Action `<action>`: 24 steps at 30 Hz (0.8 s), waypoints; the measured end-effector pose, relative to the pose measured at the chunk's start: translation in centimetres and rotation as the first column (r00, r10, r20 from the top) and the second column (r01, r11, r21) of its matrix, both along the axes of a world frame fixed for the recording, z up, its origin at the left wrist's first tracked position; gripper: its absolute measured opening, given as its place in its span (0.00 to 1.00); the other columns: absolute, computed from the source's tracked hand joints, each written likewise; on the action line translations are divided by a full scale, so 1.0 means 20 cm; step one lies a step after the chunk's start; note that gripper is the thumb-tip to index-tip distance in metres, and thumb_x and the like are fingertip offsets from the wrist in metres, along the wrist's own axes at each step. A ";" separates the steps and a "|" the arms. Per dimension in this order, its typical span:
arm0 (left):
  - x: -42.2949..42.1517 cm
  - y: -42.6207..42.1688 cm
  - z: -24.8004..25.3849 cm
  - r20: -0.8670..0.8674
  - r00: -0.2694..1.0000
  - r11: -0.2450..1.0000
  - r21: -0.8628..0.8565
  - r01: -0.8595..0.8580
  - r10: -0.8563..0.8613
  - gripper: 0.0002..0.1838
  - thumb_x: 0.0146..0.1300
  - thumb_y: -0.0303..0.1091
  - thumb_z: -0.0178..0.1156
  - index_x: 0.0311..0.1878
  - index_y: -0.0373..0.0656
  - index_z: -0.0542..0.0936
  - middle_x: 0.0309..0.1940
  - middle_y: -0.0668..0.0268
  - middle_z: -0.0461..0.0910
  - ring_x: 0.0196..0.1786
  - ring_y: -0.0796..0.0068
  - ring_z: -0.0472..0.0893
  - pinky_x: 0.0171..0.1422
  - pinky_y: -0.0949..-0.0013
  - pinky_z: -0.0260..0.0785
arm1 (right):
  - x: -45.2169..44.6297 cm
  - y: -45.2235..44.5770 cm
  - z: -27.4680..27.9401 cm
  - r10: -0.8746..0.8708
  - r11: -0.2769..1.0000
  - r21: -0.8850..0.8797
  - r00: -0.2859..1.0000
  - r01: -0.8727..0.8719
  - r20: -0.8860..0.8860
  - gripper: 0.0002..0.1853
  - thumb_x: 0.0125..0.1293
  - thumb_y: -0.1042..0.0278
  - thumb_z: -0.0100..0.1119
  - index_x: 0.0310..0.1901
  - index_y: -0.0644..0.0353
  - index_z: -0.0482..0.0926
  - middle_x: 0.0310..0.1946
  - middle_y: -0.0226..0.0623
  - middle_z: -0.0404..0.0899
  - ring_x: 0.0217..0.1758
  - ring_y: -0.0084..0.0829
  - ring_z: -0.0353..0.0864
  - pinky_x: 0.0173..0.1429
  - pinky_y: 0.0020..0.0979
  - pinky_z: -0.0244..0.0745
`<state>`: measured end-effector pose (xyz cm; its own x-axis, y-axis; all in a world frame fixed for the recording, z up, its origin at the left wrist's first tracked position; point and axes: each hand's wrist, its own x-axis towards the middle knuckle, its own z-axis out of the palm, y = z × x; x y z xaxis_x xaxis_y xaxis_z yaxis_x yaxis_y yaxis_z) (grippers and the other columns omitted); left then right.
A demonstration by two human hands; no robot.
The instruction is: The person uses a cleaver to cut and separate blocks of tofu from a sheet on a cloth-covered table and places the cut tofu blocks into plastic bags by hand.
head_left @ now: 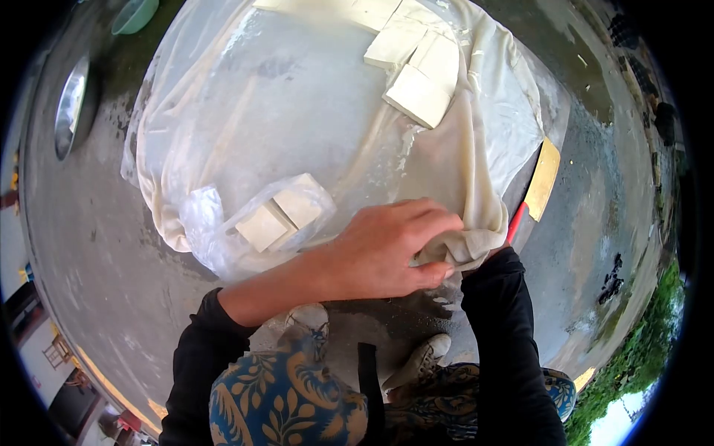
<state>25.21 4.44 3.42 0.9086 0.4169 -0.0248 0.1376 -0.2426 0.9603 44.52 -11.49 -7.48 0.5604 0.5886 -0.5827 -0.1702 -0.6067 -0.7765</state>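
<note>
"Holding what, and lying where?"

"Holding the beige cloth (480, 182), lying along the near right corner of the pale surface (275, 111), just beside the red-handled blade (545, 178)."

"Gripping it how?"

"With the left hand (398, 249), clamping the bunched edge between the fingers (431, 221). With the right hand (502, 248), mostly hiding behind the folds; not showing enough to tell whether gripping or spreading."

"Feeling like what, probably?"

"Looking limp, thin and light; perhaps dragging a little where damp, maybe slipping if wet. Hardly looking fragile, unlike the white blocks (422, 93) resting farther up, likely crumbling under any hard squeeze."

"Taking hold where, then?"

"Best pinching the thick gathered fold at the corner, not digging into a single flat layer, and keeping well clear of the blade."
</note>
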 end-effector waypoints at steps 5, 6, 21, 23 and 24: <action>0.05 0.37 -0.18 -0.117 0.895 0.819 -0.364 -0.443 0.431 0.15 0.61 0.35 0.59 0.49 0.40 0.76 0.44 0.68 0.78 0.47 0.76 0.77 0.53 0.72 0.68 | 0.01 0.03 -0.01 0.014 1.000 0.012 1.000 -0.014 0.015 0.20 0.53 0.77 0.62 0.48 0.66 0.71 0.43 0.36 0.76 0.44 0.27 0.76 0.46 0.27 0.73; 0.08 0.44 -0.25 -0.160 0.877 0.815 -0.324 -0.480 0.453 0.16 0.61 0.36 0.59 0.51 0.40 0.76 0.45 0.67 0.78 0.48 0.76 0.77 0.54 0.72 0.68 | 0.01 0.04 -0.01 0.017 1.000 0.019 1.000 -0.017 0.021 0.20 0.53 0.77 0.62 0.48 0.66 0.71 0.43 0.36 0.76 0.44 0.27 0.76 0.46 0.27 0.73; 0.40 0.66 -0.48 -0.452 0.795 0.876 -0.061 -0.479 0.403 0.27 0.61 0.49 0.54 0.57 0.38 0.73 0.51 0.57 0.75 0.54 0.63 0.75 0.58 0.63 0.66 | 0.02 0.07 -0.02 0.035 0.998 0.041 0.998 -0.036 0.045 0.22 0.51 0.77 0.64 0.49 0.66 0.71 0.43 0.36 0.76 0.44 0.26 0.76 0.47 0.27 0.73; 0.40 0.64 -0.52 -0.351 0.784 0.859 0.174 -0.482 0.512 0.27 0.60 0.49 0.55 0.56 0.37 0.73 0.52 0.54 0.74 0.53 0.61 0.75 0.58 0.61 0.66 | 0.02 0.08 -0.03 0.031 0.998 0.047 0.999 -0.033 0.041 0.22 0.51 0.77 0.64 0.49 0.66 0.70 0.43 0.36 0.76 0.44 0.26 0.76 0.47 0.27 0.73; 0.41 0.62 -0.54 -0.274 0.819 0.863 0.206 -0.462 0.504 0.29 0.59 0.49 0.55 0.56 0.36 0.73 0.53 0.52 0.73 0.55 0.58 0.72 0.60 0.60 0.65 | 0.02 0.09 -0.02 0.032 0.998 0.050 0.999 -0.034 0.039 0.22 0.51 0.77 0.64 0.50 0.66 0.70 0.43 0.36 0.76 0.44 0.26 0.76 0.47 0.27 0.73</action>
<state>33.40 16.78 -7.28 0.5431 0.8187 -0.1867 0.5515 -0.1801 0.8145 44.98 -9.79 -7.96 0.5614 0.6352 -0.5304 -0.1206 -0.5713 -0.8119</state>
